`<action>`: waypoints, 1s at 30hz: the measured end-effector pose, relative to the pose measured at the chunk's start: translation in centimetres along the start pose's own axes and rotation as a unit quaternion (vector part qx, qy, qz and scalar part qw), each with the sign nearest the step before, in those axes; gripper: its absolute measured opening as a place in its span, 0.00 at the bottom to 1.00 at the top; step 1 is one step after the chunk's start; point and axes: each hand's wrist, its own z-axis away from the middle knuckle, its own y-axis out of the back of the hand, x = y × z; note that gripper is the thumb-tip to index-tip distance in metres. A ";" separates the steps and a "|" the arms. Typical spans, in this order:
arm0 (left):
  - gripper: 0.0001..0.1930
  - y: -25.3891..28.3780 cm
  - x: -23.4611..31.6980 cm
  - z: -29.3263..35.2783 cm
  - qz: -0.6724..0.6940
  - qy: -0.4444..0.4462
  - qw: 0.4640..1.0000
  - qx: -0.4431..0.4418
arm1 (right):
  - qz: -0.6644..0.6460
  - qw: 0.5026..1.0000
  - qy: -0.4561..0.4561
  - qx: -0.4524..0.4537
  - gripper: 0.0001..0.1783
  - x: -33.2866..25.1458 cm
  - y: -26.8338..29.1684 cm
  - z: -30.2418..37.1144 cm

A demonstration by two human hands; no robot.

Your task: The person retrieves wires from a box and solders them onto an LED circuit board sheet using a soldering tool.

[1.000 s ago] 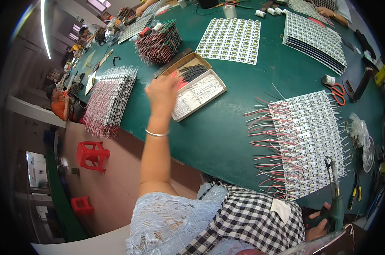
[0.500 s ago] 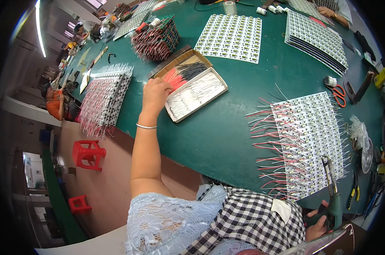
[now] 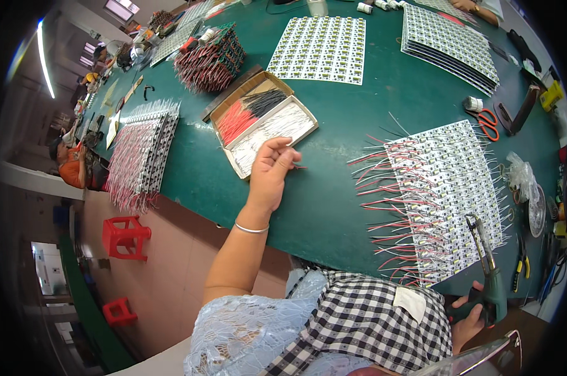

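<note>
My left hand [image 3: 272, 172] is over the green table, just off the near right corner of a cardboard box [image 3: 238, 168] of cut wires. Its fingers are pinched on a red wire [image 3: 301, 167], of which only a short end shows. The box holds red wires [image 3: 236, 122], black wires [image 3: 262, 103] and white wires [image 3: 274, 130]. My right hand [image 3: 468, 318] grips the green handle of a soldering gun [image 3: 495, 291] at the lower right. The gun's metal tip points up over a white circuit board panel [image 3: 449, 188], which has red, white and black wires sticking out on its left side.
Wired panels are stacked [image 3: 144, 153] at the left, beside a bundle of wired boards [image 3: 209, 59]. A bare panel [image 3: 319, 49] lies at the back, a panel stack [image 3: 449, 47] at far right. Orange-handled scissors [image 3: 487, 125], pliers [image 3: 519, 271] and a plastic bag [image 3: 522, 172] line the right edge.
My left hand has left the red wires and moved right and toward me, with a red wire in its fingers. The right hand still holds the soldering gun; the whole view has shifted slightly.
</note>
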 end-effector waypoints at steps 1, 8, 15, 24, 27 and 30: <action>0.09 -0.5 -0.1 0.2 -0.022 0.027 0.999 -0.021 | -0.005 1.000 -0.004 0.004 0.32 0.0 0.0 0.1; 0.09 -0.7 2.7 -3.8 -0.291 -0.027 0.955 0.042 | 0.042 0.999 0.008 0.013 0.27 -0.5 -1.0 0.1; 0.10 2.2 -0.9 -10.5 -0.647 -0.088 0.756 -0.047 | -0.068 0.997 -0.014 0.018 0.29 1.3 0.5 0.6; 0.04 4.4 -1.4 -10.7 -0.541 -0.015 0.840 -0.038 | -0.103 0.994 0.028 0.017 0.26 0.2 -0.9 -1.6; 0.04 3.5 -1.2 -10.2 -0.452 0.027 0.891 -0.025 | -0.092 0.995 0.016 0.023 0.28 0.4 -0.7 -2.1; 0.03 4.5 -0.8 -10.0 -0.445 0.029 0.895 -0.005 | -0.076 0.997 -0.012 0.029 0.30 0.6 -0.8 -2.6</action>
